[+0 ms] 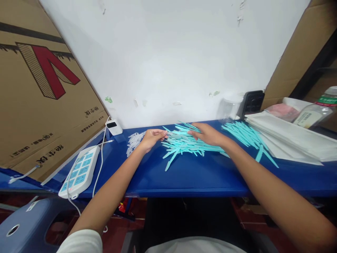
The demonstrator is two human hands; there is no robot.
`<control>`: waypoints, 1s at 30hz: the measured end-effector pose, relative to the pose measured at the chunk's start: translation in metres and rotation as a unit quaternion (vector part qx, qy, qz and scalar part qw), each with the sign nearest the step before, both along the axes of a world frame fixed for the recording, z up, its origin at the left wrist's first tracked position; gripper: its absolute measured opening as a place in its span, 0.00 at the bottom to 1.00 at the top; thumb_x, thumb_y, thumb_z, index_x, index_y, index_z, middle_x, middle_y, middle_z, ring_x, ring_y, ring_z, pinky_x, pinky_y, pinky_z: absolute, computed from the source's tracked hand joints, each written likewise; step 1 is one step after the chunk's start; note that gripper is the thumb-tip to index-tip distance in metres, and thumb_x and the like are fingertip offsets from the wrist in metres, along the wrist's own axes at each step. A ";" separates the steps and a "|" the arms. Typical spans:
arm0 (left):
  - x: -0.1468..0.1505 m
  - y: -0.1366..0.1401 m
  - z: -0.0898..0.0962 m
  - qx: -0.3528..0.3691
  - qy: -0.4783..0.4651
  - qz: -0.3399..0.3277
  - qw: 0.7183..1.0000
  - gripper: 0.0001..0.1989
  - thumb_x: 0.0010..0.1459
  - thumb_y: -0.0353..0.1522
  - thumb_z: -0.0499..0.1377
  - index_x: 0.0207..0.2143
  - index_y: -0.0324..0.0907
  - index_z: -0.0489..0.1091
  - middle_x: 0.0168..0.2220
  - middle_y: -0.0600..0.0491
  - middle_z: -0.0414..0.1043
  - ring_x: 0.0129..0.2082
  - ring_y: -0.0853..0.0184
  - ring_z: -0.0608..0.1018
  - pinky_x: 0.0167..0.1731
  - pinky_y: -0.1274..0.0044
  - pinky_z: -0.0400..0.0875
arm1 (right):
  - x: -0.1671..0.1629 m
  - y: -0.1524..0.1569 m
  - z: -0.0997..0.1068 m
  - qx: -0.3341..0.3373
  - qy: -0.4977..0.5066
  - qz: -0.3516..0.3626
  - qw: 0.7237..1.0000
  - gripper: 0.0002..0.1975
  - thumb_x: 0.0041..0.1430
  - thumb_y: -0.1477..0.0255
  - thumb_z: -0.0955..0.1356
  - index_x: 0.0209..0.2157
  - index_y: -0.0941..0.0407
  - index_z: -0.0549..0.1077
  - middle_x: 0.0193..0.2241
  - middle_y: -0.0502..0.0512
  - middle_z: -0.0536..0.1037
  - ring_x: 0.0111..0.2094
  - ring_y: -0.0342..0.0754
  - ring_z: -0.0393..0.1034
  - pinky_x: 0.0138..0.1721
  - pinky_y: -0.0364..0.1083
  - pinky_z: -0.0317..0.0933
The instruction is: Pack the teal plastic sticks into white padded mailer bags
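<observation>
Slim turquoise plastic sticks, shaped like eyebrow razors, lie in a loose pile (181,146) on the blue table. My left hand (152,138) is at the pile's left edge, thumb and forefinger pinched together; what is between them is too small to make out. My right hand (206,134) reaches over the pile, its thumb and fingers closed on a turquoise eyebrow razor (181,133) that points toward my left fingertips. Left of my left hand lies a heap of small clear plastic caps (134,142), partly hidden by it. Another razor pile (240,133) lies to the right.
A white power strip (81,170) with cables and a small white device (114,127) are on the left. White paper sleeves (289,140), a clear jar (231,107) and a bottle (316,112) stand on the right. A cardboard box (47,116) borders the left side.
</observation>
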State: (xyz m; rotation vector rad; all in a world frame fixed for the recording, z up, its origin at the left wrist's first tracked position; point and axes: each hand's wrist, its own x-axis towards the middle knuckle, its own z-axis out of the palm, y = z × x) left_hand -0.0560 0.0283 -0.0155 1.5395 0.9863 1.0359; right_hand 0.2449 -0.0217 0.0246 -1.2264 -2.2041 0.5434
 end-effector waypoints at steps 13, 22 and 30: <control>0.012 -0.011 0.000 -0.015 0.002 -0.007 1.000 0.23 0.48 0.45 0.75 0.37 0.36 0.82 0.35 0.43 0.83 0.30 0.67 0.79 0.36 0.75 0.74 | -0.007 0.002 -0.010 0.015 -0.006 0.022 1.000 0.16 0.70 0.57 0.63 0.32 0.53 0.64 0.25 0.50 0.76 0.27 0.48 0.69 0.32 0.45 0.55; 0.023 -0.015 -0.004 0.003 0.008 -0.013 1.000 0.23 0.51 0.47 0.73 0.36 0.35 0.80 0.35 0.42 0.83 0.28 0.67 0.79 0.33 0.75 0.74 | -0.016 0.001 -0.015 0.020 0.006 0.019 1.000 0.16 0.71 0.58 0.62 0.31 0.52 0.59 0.24 0.49 0.75 0.26 0.48 0.68 0.31 0.45 0.55; -0.001 -0.002 0.004 0.286 0.274 0.083 0.914 0.18 0.65 0.45 0.61 0.46 0.43 0.81 0.37 0.49 0.83 0.34 0.62 0.80 0.39 0.73 0.71 | 0.010 0.017 -0.015 0.034 -0.058 -0.122 0.990 0.11 0.72 0.63 0.62 0.35 0.52 0.62 0.30 0.55 0.82 0.31 0.52 0.74 0.30 0.46 0.54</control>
